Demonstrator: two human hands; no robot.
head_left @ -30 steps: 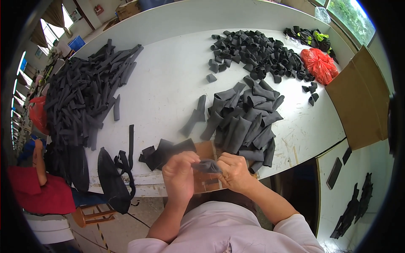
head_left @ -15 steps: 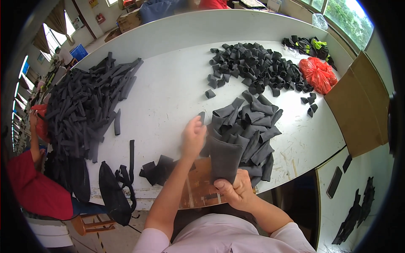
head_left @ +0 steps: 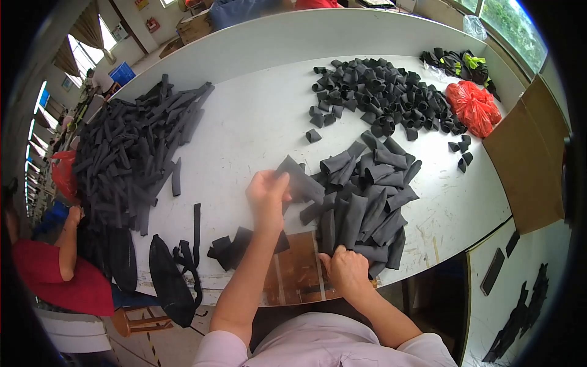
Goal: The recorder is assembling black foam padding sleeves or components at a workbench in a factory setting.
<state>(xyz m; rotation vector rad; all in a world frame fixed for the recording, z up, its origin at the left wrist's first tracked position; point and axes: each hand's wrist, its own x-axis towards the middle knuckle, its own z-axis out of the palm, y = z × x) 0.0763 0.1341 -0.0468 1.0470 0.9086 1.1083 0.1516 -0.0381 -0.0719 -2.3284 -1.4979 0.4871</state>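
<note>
Black foam sleeve (head_left: 301, 178) pinched in the left hand (head_left: 266, 194), lifted at 9 o'clock of the cut-sleeve pile (head_left: 365, 202).
Right hand (head_left: 344, 270) is closed on the pile's 6 o'clock edge, by the brown board (head_left: 298, 272); better to keep the grip near the sleeve's end so it lifts clear of its neighbours.

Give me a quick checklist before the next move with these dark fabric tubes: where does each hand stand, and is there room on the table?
1. Left hand has a piece: ok, it pinches one dark fabric tube lifted above the table.
2. Right hand steady: ok, it rests on the near edge of the middle pile of tubes.
3. Held tube free of the pile: cannot tell, its far end overlaps the pile in this view.
4. Bare white table to set down on: ok, open space lies between the middle pile and the long strips at left.
5. Brown board at the near edge: partly covered by both forearms.
</note>
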